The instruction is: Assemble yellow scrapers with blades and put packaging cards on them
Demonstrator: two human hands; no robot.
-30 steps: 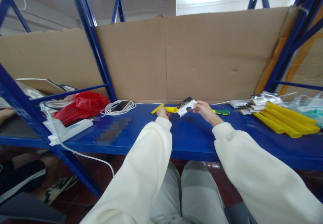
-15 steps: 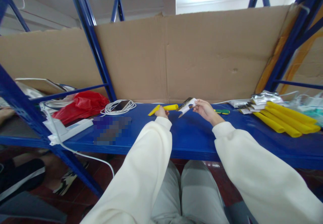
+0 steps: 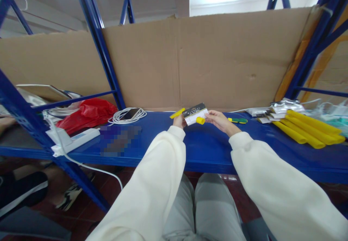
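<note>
Over the middle of the blue shelf, my left hand (image 3: 178, 120) is closed round a yellow roll (image 3: 201, 120), whose one end shows in front of a black-and-white card (image 3: 195, 113). A yellow strip (image 3: 177, 113) sticks out above that hand. The fingers of my right hand (image 3: 216, 120) pinch the card's right edge. The card's printed face is turned to the camera, and its left edge meets my left hand. To the right of my right hand a green-and-yellow screwdriver (image 3: 237, 120) lies on the shelf.
Several yellow rolls (image 3: 312, 128) and silver packets (image 3: 287, 105) lie at the right. On the left are a coiled white cable (image 3: 127, 116), a red bag (image 3: 88, 114) and a white power strip (image 3: 78, 139). A person's leg shows at the lower left.
The card has moved left against my left hand, its printed face now turned to the camera. The yellow roll has tilted, its end now in front of the card.
</note>
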